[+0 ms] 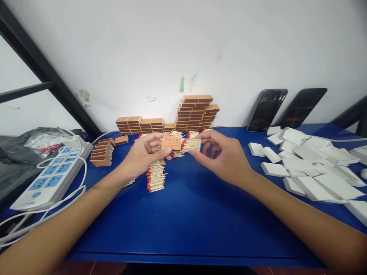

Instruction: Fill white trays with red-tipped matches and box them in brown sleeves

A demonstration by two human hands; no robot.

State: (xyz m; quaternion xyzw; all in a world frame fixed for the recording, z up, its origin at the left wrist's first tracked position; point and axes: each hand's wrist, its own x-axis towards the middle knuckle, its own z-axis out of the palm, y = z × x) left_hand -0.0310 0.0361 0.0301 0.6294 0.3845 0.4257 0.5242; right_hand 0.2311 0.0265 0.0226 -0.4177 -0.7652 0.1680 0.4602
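Between thumb and fingers my left hand point(149, 152) pinches an orange matchbox sleeve point(171, 143) with red print. My right hand point(220, 154) grips the outer end of a white matchbox tray point(199, 144) filled with red-headed matches point(189, 144). The tray's inner end meets the sleeve's right opening; how far it sits inside cannot be made out. Below my left hand, a pile of loose matches point(155, 177) lies on the blue table point(183, 217). More matches lie behind both hands, partly covered by them.
Stacked matchboxes point(195, 114) stand against the wall, with a lower row point(139, 125) beside them. More boxes point(101, 152) lie left, near a power strip point(51, 175) with cables. White trays point(309, 164) are heaped right, before two phones point(266, 110) leaning on the wall.
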